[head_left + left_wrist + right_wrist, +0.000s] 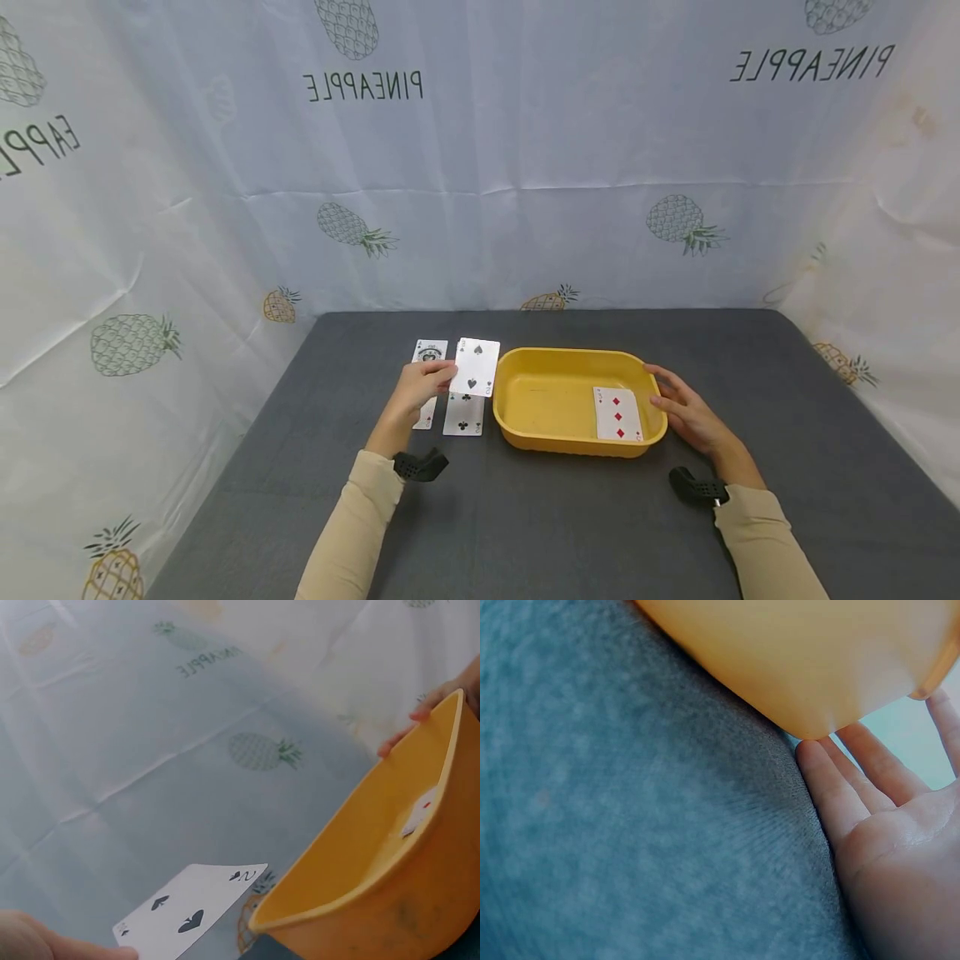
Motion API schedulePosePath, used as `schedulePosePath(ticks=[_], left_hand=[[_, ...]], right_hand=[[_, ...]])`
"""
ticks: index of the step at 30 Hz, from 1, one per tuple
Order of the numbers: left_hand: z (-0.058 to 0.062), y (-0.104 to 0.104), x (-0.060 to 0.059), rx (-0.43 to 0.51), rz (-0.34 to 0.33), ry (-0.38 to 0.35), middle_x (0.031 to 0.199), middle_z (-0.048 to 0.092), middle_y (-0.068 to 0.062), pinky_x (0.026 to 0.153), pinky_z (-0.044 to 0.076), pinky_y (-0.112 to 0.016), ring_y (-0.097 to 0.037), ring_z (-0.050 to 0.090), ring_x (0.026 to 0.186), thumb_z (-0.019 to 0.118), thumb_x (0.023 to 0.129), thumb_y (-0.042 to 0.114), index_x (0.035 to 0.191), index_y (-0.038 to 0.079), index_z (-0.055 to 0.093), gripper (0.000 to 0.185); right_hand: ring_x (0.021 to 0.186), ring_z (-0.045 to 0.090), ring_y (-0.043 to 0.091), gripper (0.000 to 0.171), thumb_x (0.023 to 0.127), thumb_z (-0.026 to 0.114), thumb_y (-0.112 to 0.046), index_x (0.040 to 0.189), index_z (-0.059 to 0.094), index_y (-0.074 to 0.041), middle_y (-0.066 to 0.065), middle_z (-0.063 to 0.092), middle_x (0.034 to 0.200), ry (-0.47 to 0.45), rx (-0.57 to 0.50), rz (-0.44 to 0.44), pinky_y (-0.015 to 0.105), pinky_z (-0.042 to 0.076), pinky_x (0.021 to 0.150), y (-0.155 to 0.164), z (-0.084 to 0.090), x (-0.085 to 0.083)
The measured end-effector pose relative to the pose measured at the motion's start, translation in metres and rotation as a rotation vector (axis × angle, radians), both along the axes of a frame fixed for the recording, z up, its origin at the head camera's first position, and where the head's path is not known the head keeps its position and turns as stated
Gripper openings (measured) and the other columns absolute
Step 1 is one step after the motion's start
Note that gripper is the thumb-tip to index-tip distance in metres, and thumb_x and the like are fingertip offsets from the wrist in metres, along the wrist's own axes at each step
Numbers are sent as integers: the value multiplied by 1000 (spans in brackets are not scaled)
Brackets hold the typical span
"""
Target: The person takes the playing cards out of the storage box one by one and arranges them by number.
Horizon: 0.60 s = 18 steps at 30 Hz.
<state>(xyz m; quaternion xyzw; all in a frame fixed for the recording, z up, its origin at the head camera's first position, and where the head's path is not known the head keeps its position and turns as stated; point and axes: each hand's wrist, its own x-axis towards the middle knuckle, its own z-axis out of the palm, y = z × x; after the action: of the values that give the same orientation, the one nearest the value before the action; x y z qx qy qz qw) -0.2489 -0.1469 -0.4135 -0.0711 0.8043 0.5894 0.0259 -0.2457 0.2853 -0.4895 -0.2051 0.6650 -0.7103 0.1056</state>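
My left hand (420, 387) pinches a two of spades (477, 367) by its left edge, face up. The held card is above the table, just left of the yellow plastic tray (558, 445). Under the left hand and card lie more playing cards, partly hidden: a black-suited card with an ornate centre (431, 351) and a clubs card (463, 417). Inside the tray, toward its right end, is a three of diamonds (618, 414). My right hand (693, 417) holds the tray's right end, thumb and a fingertip over the rim, other fingers against the outer wall (817, 667).
The dark grey tabletop (555, 533) carries the tray and cards. White curtains (480, 242) printed with pineapples hang behind the table and along both sides. Black devices are strapped to the left wrist (420, 465) and right wrist (697, 487).
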Motion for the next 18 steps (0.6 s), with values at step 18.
schedulePosePath(ticks=[18], left_hand=[[-20,-72,3,-75,99,-54,113,67,-22,73,54,-22,-1,56,71,57,95,13,124,-8,60,36]], right_hand=[[110,60,-3,48,101,44,-4,142,33,-26,-16,53,126,-8,17,-16,16,56,86,1,-4,-2]])
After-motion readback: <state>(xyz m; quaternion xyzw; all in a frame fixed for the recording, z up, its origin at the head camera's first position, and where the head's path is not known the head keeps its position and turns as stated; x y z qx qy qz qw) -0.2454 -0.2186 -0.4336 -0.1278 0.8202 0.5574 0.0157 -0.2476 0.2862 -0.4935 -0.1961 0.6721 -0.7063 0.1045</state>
